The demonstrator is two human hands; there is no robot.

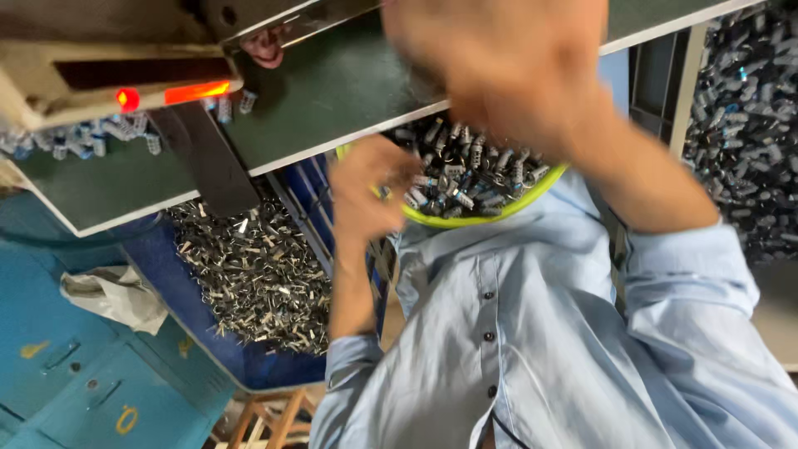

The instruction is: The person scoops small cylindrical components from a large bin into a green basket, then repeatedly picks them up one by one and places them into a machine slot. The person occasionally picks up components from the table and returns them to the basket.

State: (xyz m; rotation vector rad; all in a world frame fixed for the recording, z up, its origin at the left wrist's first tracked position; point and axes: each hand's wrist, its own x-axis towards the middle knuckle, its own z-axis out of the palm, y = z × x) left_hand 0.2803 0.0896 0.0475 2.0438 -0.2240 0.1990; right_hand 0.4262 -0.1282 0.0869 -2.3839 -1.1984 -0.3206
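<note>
The dark green bench (332,91) runs diagonally across the upper half of the frame, with a white edge. At the upper left, a beige machine (75,75) sits on it and shows a red lamp (127,99) beside an orange-lit strip. Small clear-and-metal parts (100,137) lie on the bench just below the machine. Under the bench, at left centre, a blue bin (249,366) holds a heap of small metal clips (258,274). At centre, a yellow-green bowl (490,214) holds mixed small metal and blue parts.

The right hand (499,58) is raised near the camera at top centre, blurred; its grip cannot be determined. The left hand (370,187) is at the left rim of the bowl, fingers curled; whether it grips the rim cannot be determined.
</note>
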